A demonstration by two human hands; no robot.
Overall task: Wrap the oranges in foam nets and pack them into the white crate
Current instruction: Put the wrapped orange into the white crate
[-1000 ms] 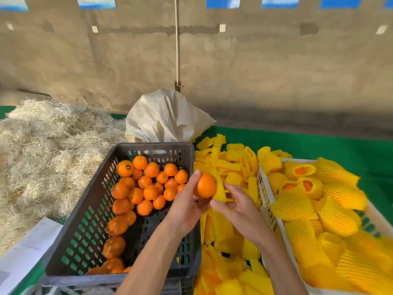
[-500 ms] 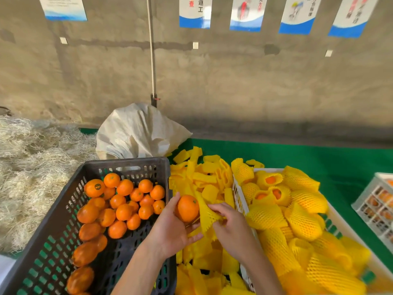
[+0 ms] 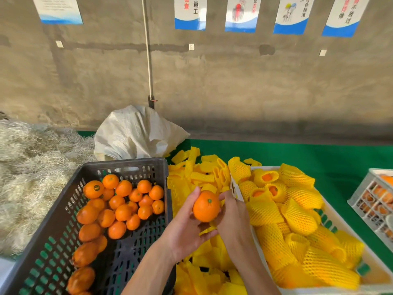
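Between both sets of fingers sits one bare orange (image 3: 205, 206) — left hand (image 3: 187, 228) cups it, fingers curled underneath. Right hand (image 3: 231, 218) pinches a yellow foam net (image 3: 209, 229) beside it; looks firm and smooth, so I'd grip its sides — net's soft.

Both forearms are bare to the frame's lower edge, no sleeves in view. The left hand (image 3: 187, 231) and right hand (image 3: 232, 218) wear no gloves, rings or watch.

green table (image 3: 297, 155): black crate (image 3: 53, 241), white crate (image 3: 331, 213), foam nets (image 3: 200, 177).
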